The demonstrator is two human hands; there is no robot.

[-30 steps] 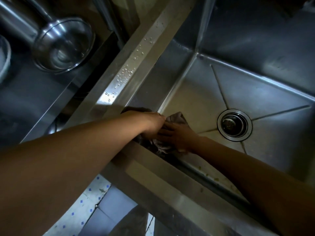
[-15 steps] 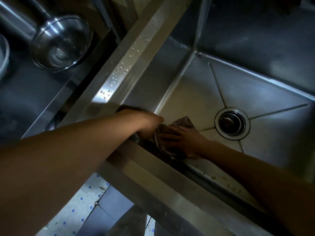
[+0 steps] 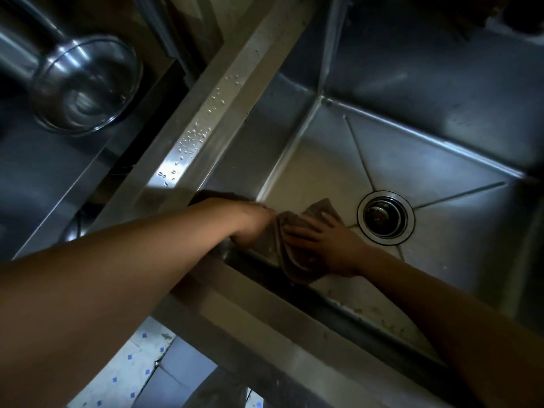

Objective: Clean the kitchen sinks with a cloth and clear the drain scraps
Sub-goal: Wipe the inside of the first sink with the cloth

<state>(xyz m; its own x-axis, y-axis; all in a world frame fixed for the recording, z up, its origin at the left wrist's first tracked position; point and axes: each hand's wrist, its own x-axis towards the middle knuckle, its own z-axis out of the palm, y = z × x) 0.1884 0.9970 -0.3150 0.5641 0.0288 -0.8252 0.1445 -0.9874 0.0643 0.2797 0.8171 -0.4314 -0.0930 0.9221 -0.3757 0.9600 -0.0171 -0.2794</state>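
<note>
A brownish cloth (image 3: 297, 262) lies on the floor of the steel sink (image 3: 441, 160), near its front left corner. My right hand (image 3: 326, 240) presses flat on the cloth with fingers spread. My left hand (image 3: 253, 223) reaches over the sink's front rim and grips the cloth's left edge; its fingers are partly hidden. The round drain strainer (image 3: 384, 214) sits just right of the cloth. Small yellowish scraps (image 3: 379, 318) lie along the sink floor by the front wall.
The sink's left rim (image 3: 206, 125) carries water drops. Beyond it, a steel bowl (image 3: 85, 83) rests in the neighbouring basin at upper left. Tiled floor (image 3: 129, 375) shows below the front rim.
My right hand has slid the cloth to the right across the sink floor, closer to the drain, spreading it out. My left hand stays at the corner.
</note>
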